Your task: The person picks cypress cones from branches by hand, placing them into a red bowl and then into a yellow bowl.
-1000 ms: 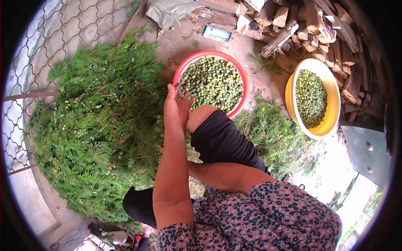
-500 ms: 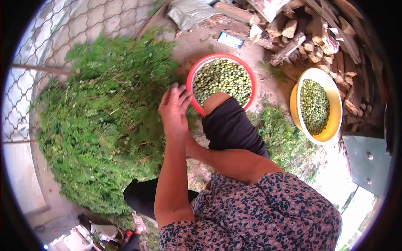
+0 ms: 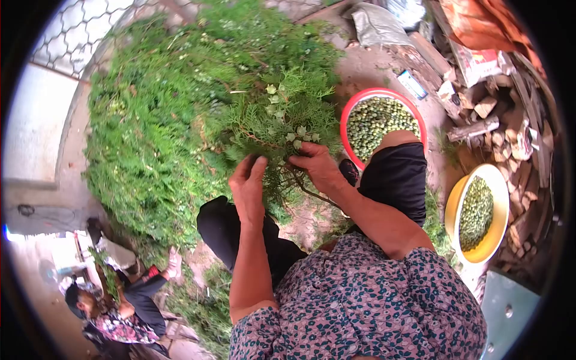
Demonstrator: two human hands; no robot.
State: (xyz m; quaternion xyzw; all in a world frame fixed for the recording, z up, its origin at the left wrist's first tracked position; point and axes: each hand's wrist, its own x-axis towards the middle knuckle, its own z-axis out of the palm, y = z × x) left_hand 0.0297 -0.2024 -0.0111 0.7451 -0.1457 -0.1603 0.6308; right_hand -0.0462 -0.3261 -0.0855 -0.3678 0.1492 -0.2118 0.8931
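A leafy cypress branch (image 3: 270,123) with pale green, knobbly cones (image 3: 300,135) is held up between my hands. My right hand (image 3: 324,172) pinches it just below a cluster of cones, and its bare stem trails down under that wrist. On the other side, my left hand (image 3: 247,186) has thumb and fingers closed at the lower edge of the foliage; what lies between the fingertips is partly hidden. To the right of my hands stands a red-rimmed basin (image 3: 345,135) full of round green cones, partly covered by my knee.
A large heap of cut greenery (image 3: 150,144) spreads on the left. A yellow basin (image 3: 501,222) of green cones stands right, near stacked firewood (image 3: 501,141). A grey sack (image 3: 375,27) lies behind. Another person (image 3: 123,312) sits at lower left holding greenery.
My hands were close together, with no branch visible in them; now they are apart with a cypress branch between them. The view has swung left, bringing the other person into sight.
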